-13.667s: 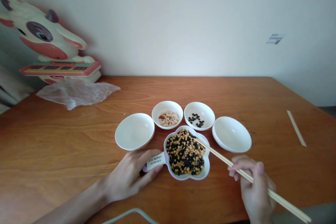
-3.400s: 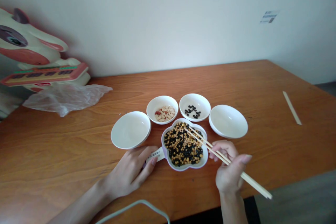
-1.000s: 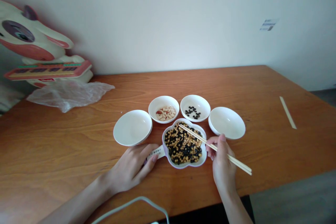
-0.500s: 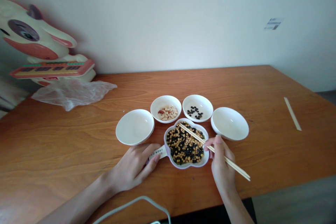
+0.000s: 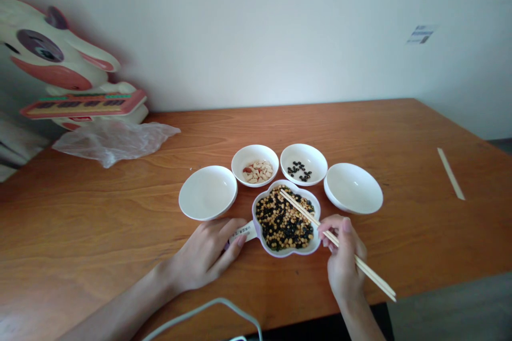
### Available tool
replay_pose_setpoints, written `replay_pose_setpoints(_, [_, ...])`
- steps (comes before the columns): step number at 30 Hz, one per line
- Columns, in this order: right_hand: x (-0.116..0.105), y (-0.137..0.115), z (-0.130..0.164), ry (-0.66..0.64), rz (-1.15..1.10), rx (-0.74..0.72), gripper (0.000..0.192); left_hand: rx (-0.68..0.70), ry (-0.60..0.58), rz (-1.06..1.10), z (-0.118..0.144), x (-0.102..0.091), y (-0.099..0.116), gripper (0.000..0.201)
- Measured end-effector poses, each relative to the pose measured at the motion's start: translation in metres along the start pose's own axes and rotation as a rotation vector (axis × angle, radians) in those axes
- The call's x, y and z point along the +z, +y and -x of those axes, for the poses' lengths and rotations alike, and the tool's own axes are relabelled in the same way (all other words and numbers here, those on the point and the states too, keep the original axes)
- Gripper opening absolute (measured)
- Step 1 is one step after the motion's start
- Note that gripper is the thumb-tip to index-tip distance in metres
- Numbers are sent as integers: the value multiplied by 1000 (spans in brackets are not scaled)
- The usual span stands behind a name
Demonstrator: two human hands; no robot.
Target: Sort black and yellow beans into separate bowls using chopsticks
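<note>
My left hand [image 5: 214,248] is closed on the labelled handle of a flower-shaped dish [image 5: 262,238] with a pale purple rim. Mixed black and yellow beans [image 5: 285,218] fill the dish. In my right hand [image 5: 346,256] is a pair of wooden chopsticks [image 5: 310,217], their tips over the beans near the dish's far side. Whether the tips grip a bean is too small to tell. Behind the dish stand a white bowl [image 5: 240,157] with peanut pieces [image 5: 258,171] and a white bowl [image 5: 318,157] with some black beans [image 5: 299,170].
Empty white bowls stand left [image 5: 208,192] and right [image 5: 354,189] of the dish. A clear plastic bag [image 5: 116,141] lies before a cow-shaped toy keyboard [image 5: 84,104]. A paper strip [image 5: 450,173] lies at the right; a cable [image 5: 216,302] crosses the near edge.
My right hand has drawn slightly nearer and to the right, tilting the chopsticks more steeply across the dish. My left hand still holds the handle. The whole view has shifted a little.
</note>
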State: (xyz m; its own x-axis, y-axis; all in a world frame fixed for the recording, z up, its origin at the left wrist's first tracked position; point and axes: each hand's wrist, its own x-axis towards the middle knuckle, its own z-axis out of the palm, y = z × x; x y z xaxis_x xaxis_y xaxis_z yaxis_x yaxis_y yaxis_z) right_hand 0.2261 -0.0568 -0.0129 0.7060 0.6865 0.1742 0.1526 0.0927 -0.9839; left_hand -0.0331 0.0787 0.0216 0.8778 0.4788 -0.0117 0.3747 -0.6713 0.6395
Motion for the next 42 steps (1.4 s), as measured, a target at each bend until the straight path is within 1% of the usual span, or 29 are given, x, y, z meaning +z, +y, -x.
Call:
replay_pose_setpoints(7, [4, 0, 2, -10, 25, -20, 52, 1, -1, 6, -1, -1, 1, 24])
replay_pose_setpoints(15, [6, -9, -2, -37, 70, -8, 54, 14, 19, -4, -1, -2, 1, 24])
replay_pose_setpoints(19, [7, -9, -2, -17, 71, 8, 55, 35, 43, -9, -2, -2, 2, 25])
replay_pose_setpoints(23, [8, -3, -2, 46, 62, 22, 58, 36, 52, -22, -3, -1, 2, 25])
replay_pose_setpoints(26, [8, 0, -4, 59, 53, 27, 60, 46, 62, -24, -3, -1, 2, 25])
replay_pose_setpoints(36, [6, 0, -5, -13, 29, 42, 53, 15, 11, -5, -2, -1, 0, 23])
replay_pose_setpoints(42, [4, 1, -5, -27, 19, 47, 55, 14, 6, 5, -1, -1, 0, 23])
